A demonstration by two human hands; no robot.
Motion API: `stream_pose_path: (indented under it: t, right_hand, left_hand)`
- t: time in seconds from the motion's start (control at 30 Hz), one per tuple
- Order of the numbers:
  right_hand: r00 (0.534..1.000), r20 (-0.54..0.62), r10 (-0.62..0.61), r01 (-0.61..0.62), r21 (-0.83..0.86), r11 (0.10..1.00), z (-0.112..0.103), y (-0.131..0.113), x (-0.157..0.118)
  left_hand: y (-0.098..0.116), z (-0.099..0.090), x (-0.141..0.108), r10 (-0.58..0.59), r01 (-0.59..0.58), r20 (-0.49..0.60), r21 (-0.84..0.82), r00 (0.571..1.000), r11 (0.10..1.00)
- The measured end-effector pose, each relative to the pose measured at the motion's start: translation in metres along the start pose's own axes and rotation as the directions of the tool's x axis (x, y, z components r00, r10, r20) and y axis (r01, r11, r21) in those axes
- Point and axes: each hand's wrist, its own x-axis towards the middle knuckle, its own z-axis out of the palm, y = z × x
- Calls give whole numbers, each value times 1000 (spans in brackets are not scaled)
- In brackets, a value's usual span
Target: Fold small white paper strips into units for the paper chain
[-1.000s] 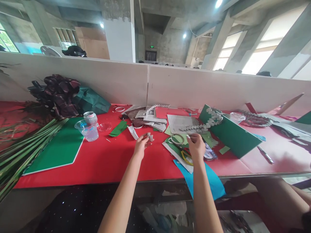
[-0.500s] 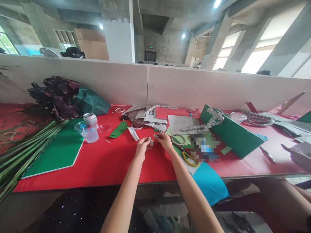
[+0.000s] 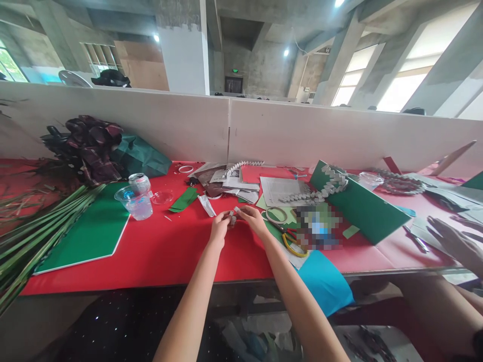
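Low over the front of the red table (image 3: 162, 261), my left hand (image 3: 218, 229) pinches a small grey folded-paper chain (image 3: 233, 219), its links partly hidden by the fingers. Close by on the right, the fingers of my right hand (image 3: 253, 218) are closed on a small folded paper strip (image 3: 236, 209). The strip's tip is at the chain; whether it has entered a link, I cannot tell. Behind the hands lie a longer zigzag paper chain (image 3: 247, 164) and another one (image 3: 302, 197) on printed sheets.
Yellow-handled pliers (image 3: 294, 245) and a tape roll (image 3: 276, 215) lie right of my hands. A green board (image 3: 362, 206) stands beyond them. At left are a plastic cup (image 3: 140, 207), a can (image 3: 139, 183) and long green leaves (image 3: 49, 226). A co-worker's hand (image 3: 451, 239) rests far right.
My right hand has shifted slightly left, bringing its paper strip up to the chain in my left hand. At far right, a co-worker's hand has come over the table.
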Motion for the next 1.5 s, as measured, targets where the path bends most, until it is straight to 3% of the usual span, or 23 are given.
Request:
stream_pose_path:
  t: [0.2, 0.33, 0.63, 1.0, 1.2, 1.3, 1.4, 1.5]
  right_hand:
    - [999, 47, -19, 20, -16, 1000, 1, 2, 2]
    - [1000, 13, -22, 23, -64, 998, 0, 5, 2]
    - [1000, 19, -24, 23, 20, 1000, 0, 9, 2]
    - [991, 62, -120, 130, -183, 975, -1, -1, 1]
    - [985, -41, -168, 145, -337, 930, -3, 0, 0]
    - [940, -214, -265, 91, -592, 801, -11, -8, -3]
    - [825, -411, -388, -52, -738, 673, -32, -21, -8]
    - [731, -531, -429, -180, -756, 629, -65, -28, -14]
  left_hand:
    - [0, 0, 0, 9, -9, 17, 12, 1000, 1000]
    - [0, 2, -3, 40, -41, 34, 30, 999, 999]
    - [1, 4, -4, 77, -77, 1, 104, 997, 992]
    - [-1, 5, -3, 69, -62, -46, 146, 997, 987]
    - [-1, 4, -3, 57, -50, -38, 147, 998, 988]
    - [-1, 4, -2, 40, -35, -35, 124, 999, 992]
    - [-1, 4, -1, 20, -17, -29, 100, 999, 995]
    - [-1, 3, -2, 21, -18, -26, 111, 999, 994]
